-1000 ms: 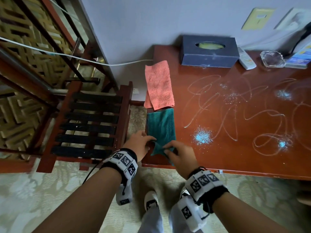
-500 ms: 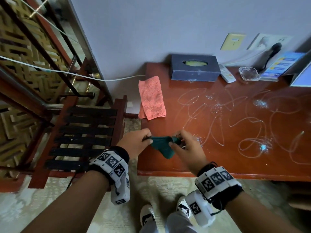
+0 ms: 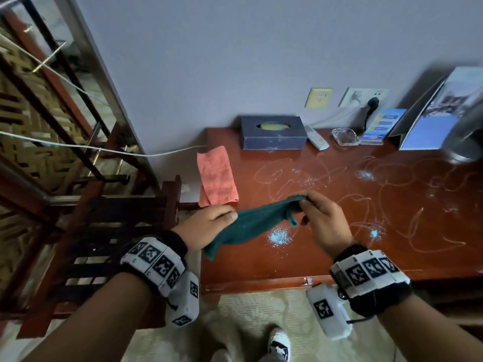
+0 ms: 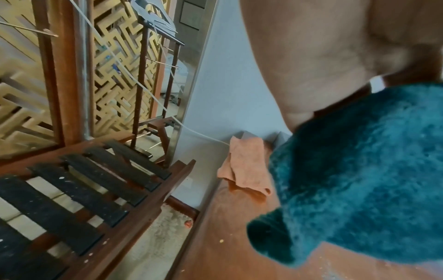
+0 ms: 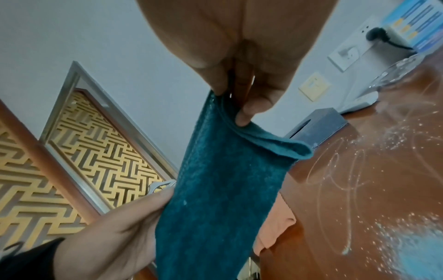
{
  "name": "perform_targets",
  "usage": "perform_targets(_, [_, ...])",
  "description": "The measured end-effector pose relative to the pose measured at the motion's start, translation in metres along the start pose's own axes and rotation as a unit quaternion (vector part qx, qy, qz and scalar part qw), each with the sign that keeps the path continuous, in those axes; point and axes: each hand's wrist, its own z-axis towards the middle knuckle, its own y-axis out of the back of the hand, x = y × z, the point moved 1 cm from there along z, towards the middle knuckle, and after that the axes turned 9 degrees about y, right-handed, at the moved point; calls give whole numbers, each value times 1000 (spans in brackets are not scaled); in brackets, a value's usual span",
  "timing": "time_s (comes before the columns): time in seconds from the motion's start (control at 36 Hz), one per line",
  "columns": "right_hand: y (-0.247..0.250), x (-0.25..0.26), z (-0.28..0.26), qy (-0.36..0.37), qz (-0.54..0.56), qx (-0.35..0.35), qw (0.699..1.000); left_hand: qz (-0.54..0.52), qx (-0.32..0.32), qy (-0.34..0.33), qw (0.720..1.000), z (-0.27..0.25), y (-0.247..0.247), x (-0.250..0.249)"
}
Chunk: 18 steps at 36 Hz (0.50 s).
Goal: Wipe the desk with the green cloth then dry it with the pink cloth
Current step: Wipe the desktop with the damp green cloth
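- Now the green cloth (image 3: 251, 226) was off the bench (image 3: 339, 259), where it had lain flat a second earlier, and hung stretched in the air.
- Left hand (image 3: 206, 226) gripped its near-left end; right hand (image 3: 321, 220) pinched its far end.
- Wiping likely came next; powder (image 3: 279, 236) and streaks remained.
- Pink cloth (image 3: 217, 176) lay untouched at the far-left edge.

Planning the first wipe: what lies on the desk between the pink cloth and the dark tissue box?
In the head view, only bare red-brown wooden desk separates the pink terry cloth from the dark rectangular tissue box; white scribbles start nearer the person.
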Motion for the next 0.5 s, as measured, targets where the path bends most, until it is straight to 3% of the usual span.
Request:
perform_targets(0.11, [13, 2, 7, -19, 18, -19, 999, -120, -10, 41, 992, 5, 5, -13])
perform_targets(0.19, [20, 6, 14, -11, 6, -27, 1000, -129, -37, 28, 991, 11, 13, -24])
perform_targets(0.39, [29, 30, 37, -4, 42, -42, 998, 39, -67, -66, 995, 14, 30, -61])
perform_targets(0.5, [33, 41, 48, -4, 53, -14, 998, 64, -84, -98, 990, 20, 36, -70])
